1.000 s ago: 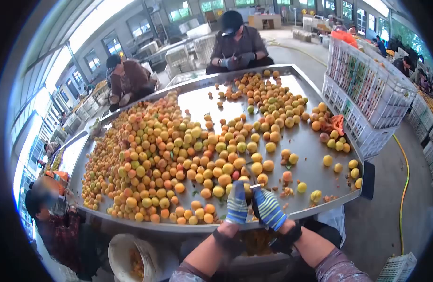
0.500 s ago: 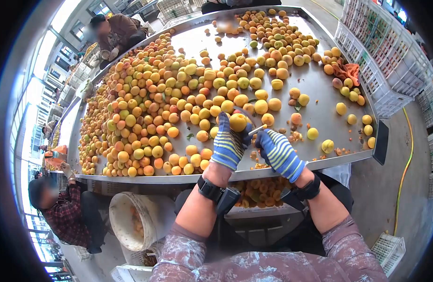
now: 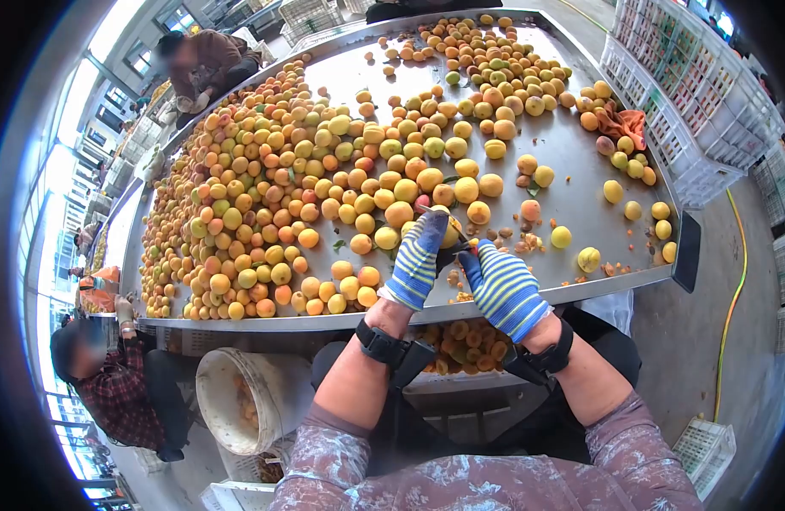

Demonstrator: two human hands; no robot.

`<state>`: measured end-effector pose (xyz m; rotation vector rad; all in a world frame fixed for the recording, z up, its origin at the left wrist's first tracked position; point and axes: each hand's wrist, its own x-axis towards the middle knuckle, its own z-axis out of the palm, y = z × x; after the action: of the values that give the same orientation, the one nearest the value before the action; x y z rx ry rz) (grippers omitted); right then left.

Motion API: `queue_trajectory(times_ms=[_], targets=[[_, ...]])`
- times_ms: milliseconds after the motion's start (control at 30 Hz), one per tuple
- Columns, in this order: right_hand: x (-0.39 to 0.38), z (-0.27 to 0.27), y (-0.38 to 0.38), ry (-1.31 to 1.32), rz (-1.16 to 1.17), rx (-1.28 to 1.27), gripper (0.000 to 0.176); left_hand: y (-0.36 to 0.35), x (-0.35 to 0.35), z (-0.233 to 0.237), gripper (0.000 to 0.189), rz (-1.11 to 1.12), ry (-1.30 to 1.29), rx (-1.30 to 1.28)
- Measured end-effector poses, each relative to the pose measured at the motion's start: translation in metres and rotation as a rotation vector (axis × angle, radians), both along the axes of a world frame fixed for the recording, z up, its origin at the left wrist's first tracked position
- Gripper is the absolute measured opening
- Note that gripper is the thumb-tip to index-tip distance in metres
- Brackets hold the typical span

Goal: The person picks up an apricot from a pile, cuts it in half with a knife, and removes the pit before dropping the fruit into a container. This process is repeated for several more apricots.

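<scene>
My left hand [image 3: 418, 262], in a blue-and-yellow striped glove, is closed around a yellow apricot [image 3: 451, 232] just above the near part of the metal table. My right hand [image 3: 505, 288], gloved alike, grips a small knife [image 3: 437, 210] whose thin blade lies across the apricot. Most of the knife's handle is hidden by the fingers. Whole apricots [image 3: 264, 213] are heaped left of and beyond my hands. Beside my right hand lie scattered pits and wet scraps [image 3: 529, 242].
Apricot halves [image 3: 469, 345] fill a container below the table edge [image 3: 341, 324]. A white bucket [image 3: 230, 400] stands at lower left. Stacked white crates [image 3: 690, 102] and an orange cloth [image 3: 621, 124] are at right. Co-workers [image 3: 120, 383] sit along the left side.
The knife has turned from pointing its pale end outward to lying across the apricot. My hands have come closer together around the fruit. The view has shifted slightly.
</scene>
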<state>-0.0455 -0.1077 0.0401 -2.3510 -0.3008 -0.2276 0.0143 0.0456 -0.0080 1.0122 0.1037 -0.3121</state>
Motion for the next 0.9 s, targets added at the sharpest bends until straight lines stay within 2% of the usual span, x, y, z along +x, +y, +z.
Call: queue_trajectory(times_ms=[33,67,100,167,200,233,300,333,433,500,567,633,733,833,900], targets=[[-0.001,-0.001,-0.001,0.002,-0.004,0.001,0.023,-0.001,0.002,-0.003,0.033,-0.034,-0.047,0.101],[-0.001,-0.002,-0.003,-0.006,0.000,0.000,0.023,-0.004,0.003,-0.005,0.033,0.007,-0.184,0.239],[-0.001,-0.003,-0.005,-0.016,0.004,-0.001,0.023,-0.003,0.003,-0.007,0.033,0.000,-0.184,0.240],[0.001,-0.005,-0.010,-0.026,0.013,0.014,0.023,0.002,0.006,-0.005,0.056,-0.087,-0.124,0.211],[0.001,-0.004,-0.011,-0.012,0.018,0.036,0.024,-0.002,0.001,-0.006,0.056,-0.034,-0.098,0.066],[0.002,-0.002,-0.012,0.000,0.025,0.056,0.025,-0.011,-0.005,0.003,0.056,-0.037,-0.104,0.063],[0.002,-0.001,-0.009,0.003,0.002,0.051,0.025,-0.030,-0.020,0.034,0.047,0.068,-0.047,-0.343],[0.001,-0.001,-0.007,0.013,-0.015,0.049,0.025,-0.031,-0.024,0.038,0.052,0.008,-0.042,-0.447],[0.001,-0.001,-0.005,-0.008,-0.019,0.012,0.025,-0.030,-0.026,0.047,0.049,0.035,0.061,-0.486],[0.002,0.000,-0.007,0.021,0.013,0.057,0.024,-0.017,-0.018,0.032,0.043,-0.022,0.059,-0.577],[0.003,-0.007,-0.009,0.055,0.077,-0.004,0.023,-0.007,-0.012,0.034,0.055,-0.060,-0.068,-0.406],[0.003,-0.007,-0.009,0.076,0.069,0.027,0.022,-0.003,-0.013,0.035,0.054,-0.053,-0.095,-0.371],[0.002,-0.004,-0.009,0.062,0.107,0.041,0.022,-0.003,-0.015,0.034,0.056,-0.100,-0.136,-0.408],[0.004,-0.001,-0.006,-0.011,0.039,0.008,0.023,-0.008,-0.018,0.036,0.063,-0.084,-0.012,-0.638],[0.004,0.001,-0.005,-0.012,0.031,-0.003,0.023,-0.011,-0.018,0.033,0.067,-0.091,-0.025,-0.612]])
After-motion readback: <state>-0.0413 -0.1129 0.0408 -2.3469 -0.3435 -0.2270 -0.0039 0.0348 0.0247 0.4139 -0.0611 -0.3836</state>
